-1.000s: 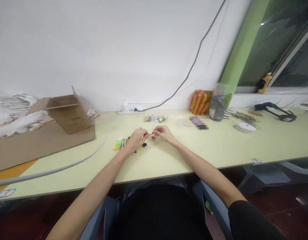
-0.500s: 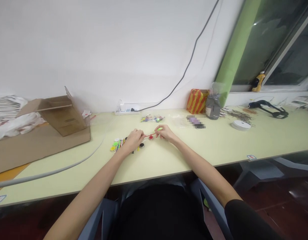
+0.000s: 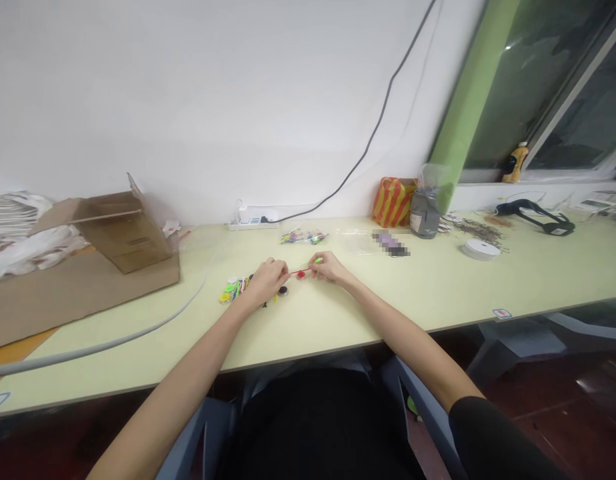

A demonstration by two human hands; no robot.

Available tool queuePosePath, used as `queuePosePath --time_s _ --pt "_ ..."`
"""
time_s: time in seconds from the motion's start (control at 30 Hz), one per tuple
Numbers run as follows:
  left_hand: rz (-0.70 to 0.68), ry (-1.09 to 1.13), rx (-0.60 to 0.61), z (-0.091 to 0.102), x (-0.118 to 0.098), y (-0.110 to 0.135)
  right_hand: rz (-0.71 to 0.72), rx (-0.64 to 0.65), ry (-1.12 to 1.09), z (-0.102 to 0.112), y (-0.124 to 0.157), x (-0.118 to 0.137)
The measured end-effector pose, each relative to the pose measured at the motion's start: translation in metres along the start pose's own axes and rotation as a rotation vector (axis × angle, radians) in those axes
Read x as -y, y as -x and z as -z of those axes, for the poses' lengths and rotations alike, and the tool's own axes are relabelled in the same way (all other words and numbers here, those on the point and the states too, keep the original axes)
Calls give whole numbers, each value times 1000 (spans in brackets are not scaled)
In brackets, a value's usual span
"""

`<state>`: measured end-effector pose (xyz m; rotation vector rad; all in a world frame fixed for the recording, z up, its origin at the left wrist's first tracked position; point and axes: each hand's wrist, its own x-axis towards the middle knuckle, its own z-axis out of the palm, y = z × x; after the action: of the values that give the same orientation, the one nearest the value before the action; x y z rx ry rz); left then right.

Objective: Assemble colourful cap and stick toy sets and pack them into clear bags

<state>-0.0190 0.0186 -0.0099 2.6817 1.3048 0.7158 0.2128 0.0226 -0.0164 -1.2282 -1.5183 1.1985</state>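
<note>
The left hand [image 3: 267, 280] and right hand [image 3: 329, 267] hold a red rod [image 3: 295, 272], fingers [image 3: 284, 272] clamped; a slip could scatter the small parts [image 3: 235, 289] on the desk [image 3: 388, 297].

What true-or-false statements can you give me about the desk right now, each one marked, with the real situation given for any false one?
1. A thin red stick runs between the left hand and the right hand. True.
2. The white roll sits inside the cardboard box. False: it lies on the desk, far right of the hands, and the box is at the far left.
3. A small pile of colourful pieces lies beside the left hand. True.
4. The yellow bottle stands on the desk. False: it stands on the window sill.
5. The power strip sits at the back of the desk, by the wall. True.
</note>
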Motion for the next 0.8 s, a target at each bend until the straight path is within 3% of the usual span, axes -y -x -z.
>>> queuePosePath --time_s 0.8 --pt "11 -8 25 6 -4 0 -41 150 155 10 8 13"
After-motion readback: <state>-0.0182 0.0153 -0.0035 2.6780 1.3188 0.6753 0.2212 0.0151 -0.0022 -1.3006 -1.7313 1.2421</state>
